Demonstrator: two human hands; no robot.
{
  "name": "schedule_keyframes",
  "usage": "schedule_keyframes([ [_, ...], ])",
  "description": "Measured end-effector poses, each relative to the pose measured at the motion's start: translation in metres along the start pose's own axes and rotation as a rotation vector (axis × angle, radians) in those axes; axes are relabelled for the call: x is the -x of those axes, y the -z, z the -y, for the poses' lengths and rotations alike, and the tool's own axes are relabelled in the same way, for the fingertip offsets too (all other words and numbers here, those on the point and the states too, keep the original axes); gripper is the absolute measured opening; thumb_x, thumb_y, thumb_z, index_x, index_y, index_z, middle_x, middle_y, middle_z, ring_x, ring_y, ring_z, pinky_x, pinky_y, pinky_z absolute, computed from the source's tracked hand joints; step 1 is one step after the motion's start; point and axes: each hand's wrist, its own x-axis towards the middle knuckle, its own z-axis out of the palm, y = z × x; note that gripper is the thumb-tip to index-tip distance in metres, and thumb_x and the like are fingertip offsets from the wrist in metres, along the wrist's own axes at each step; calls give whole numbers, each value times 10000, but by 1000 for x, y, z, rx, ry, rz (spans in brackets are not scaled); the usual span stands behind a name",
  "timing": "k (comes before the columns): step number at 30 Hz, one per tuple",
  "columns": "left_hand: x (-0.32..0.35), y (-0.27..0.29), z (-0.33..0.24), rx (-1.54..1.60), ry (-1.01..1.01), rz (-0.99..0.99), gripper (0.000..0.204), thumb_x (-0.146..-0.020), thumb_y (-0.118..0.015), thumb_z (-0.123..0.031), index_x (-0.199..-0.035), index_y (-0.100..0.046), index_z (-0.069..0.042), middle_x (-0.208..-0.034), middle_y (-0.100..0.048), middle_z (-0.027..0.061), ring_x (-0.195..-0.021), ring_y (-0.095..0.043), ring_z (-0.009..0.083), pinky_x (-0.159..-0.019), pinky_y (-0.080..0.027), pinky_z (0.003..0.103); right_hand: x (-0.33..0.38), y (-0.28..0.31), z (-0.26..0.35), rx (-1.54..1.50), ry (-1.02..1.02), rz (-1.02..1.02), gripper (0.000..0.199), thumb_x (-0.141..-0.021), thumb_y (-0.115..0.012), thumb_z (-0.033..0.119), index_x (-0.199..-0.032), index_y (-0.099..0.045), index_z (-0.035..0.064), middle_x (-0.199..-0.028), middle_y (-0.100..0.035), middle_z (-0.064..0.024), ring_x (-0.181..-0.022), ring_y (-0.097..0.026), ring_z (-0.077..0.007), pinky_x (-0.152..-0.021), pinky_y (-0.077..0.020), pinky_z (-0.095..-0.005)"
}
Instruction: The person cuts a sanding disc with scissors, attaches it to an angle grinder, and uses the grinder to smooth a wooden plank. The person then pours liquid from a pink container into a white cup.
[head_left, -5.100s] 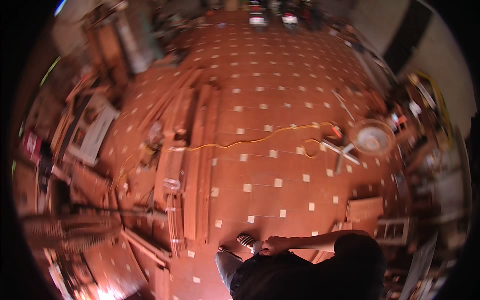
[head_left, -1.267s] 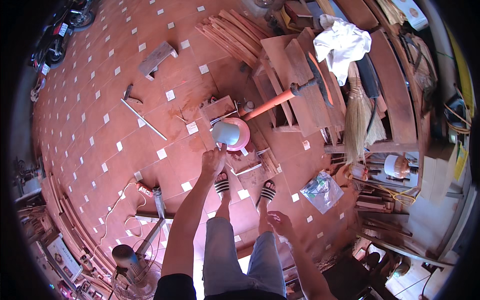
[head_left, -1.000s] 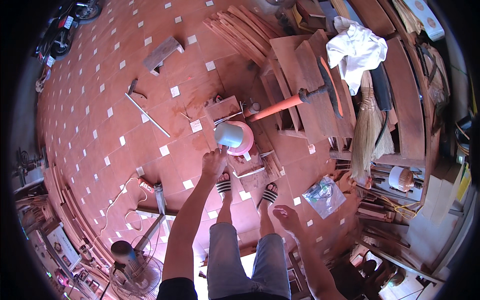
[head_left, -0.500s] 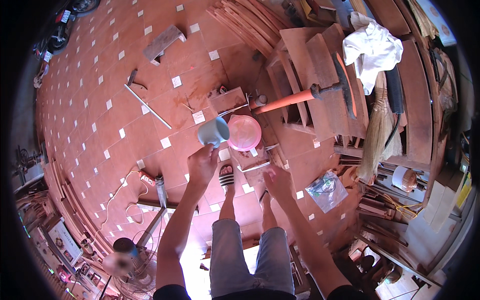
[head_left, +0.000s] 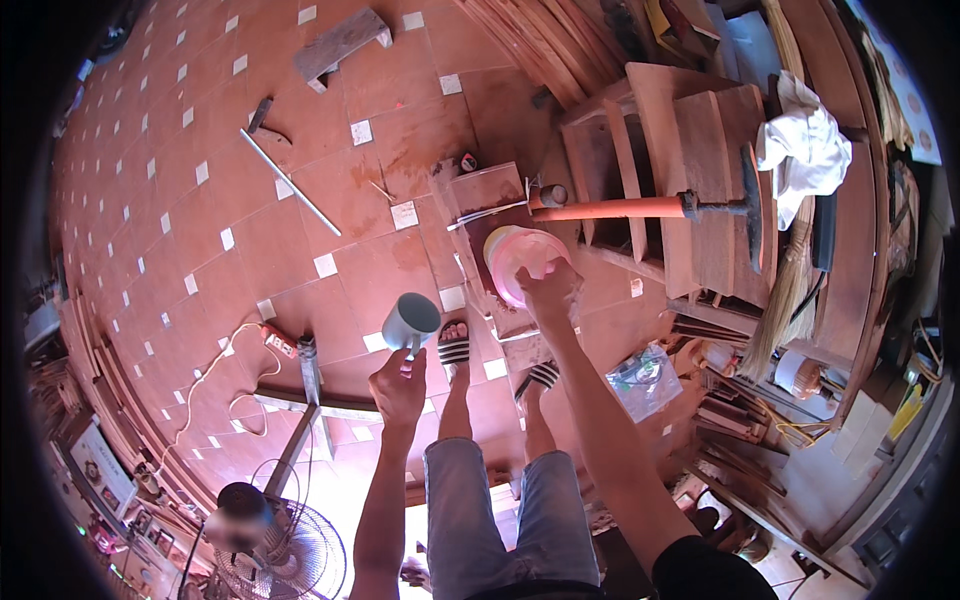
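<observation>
My left hand [head_left: 400, 388] is closed around the handle of a light blue-grey mug [head_left: 411, 322], held tilted above the tiled floor. To its right, my right hand [head_left: 549, 292] has its fingers curled over the near side of a round pink bowl [head_left: 535, 245]. A pale yellow edge shows along the bowl's left side; whether it is a second vessel, I cannot tell. My hand covers part of the bowl's inside. Under and around the bowl lie brown wooden boards [head_left: 492, 187], with thin white strips across them.
An orange-handled tool [head_left: 620, 208] reaches right from the boards towards a wooden shelf piece [head_left: 712, 150]. A white cloth [head_left: 803, 150] and straw broom [head_left: 790, 285] lie beyond. A metal rod [head_left: 290, 182], low bench [head_left: 342, 45], fan [head_left: 280, 555] and clear plastic bag [head_left: 645, 380] surround me.
My right hand has moved forward from beside the boards onto the pink bowl. The mug has come down and nearer to me in my left hand, and its opening has turned.
</observation>
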Motion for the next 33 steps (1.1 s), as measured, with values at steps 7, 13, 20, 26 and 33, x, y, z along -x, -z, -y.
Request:
schedule_keyframes([
  [7,-13,11,10,77,-1,-31,208,-899,-772,-114,-996,-727,65,-739,-736,186,-659,-755,252,-562,-589,338,16,35,8,-40,258,-44,516,-674,-893,281,-1062,-723,-15,-965,-748,-199,-913,-735,-351,-842,-588,-415],
  [13,-26,12,9,107,52,-25,189,-883,-784,-138,-963,-730,25,-793,-742,216,-720,-771,312,-611,-610,372,10,36,26,304,225,108,472,-704,-874,267,-1055,-733,-16,-967,-749,-216,-893,-742,-362,-838,-590,-443],
  [20,-33,5,10,125,36,7,198,-911,-751,-173,-984,-740,12,-808,-746,221,-728,-772,313,-638,-620,382,1,32,45,404,136,140,450,-714,-879,251,-1053,-734,-6,-962,-745,-219,-897,-739,-391,-821,-594,-476],
  [26,-35,3,4,142,34,46,202,-920,-740,-175,-1016,-743,2,-813,-746,224,-752,-775,318,-640,-620,385,3,29,40,443,166,126,456,-733,-878,253,-1082,-721,3,-1025,-732,-221,-936,-727,-401,-830,-590,-492],
  [33,-33,-7,9,172,53,83,210,-944,-706,-168,-997,-732,33,-801,-746,201,-734,-763,274,-675,-612,373,4,21,12,347,265,88,513,-773,-866,267,-1176,-675,13,-1070,-680,-224,-968,-680,-431,-854,-559,-512],
])
